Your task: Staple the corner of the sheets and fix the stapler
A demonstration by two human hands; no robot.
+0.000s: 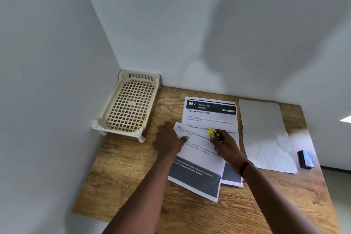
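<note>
A folded printed sheet [197, 159] lies crooked on top of a printed page headed "957 Dining Area" [210, 112] on the wooden table [133, 173]. My left hand [169, 138] lies at the folded sheet's left edge, its thumb pressing on the paper. My right hand [226, 144] rests on the sheets and grips a pen-like tool with a yellow cap [213, 132], the cap pointing away from me. A red thread circles my right wrist.
A cream plastic lattice tray on short legs [129, 104] stands in the wall corner at the left. A blank white sheet [266, 135] lies to the right of the pages, with a small dark blue block [305, 158] beyond it. White walls close the back and left.
</note>
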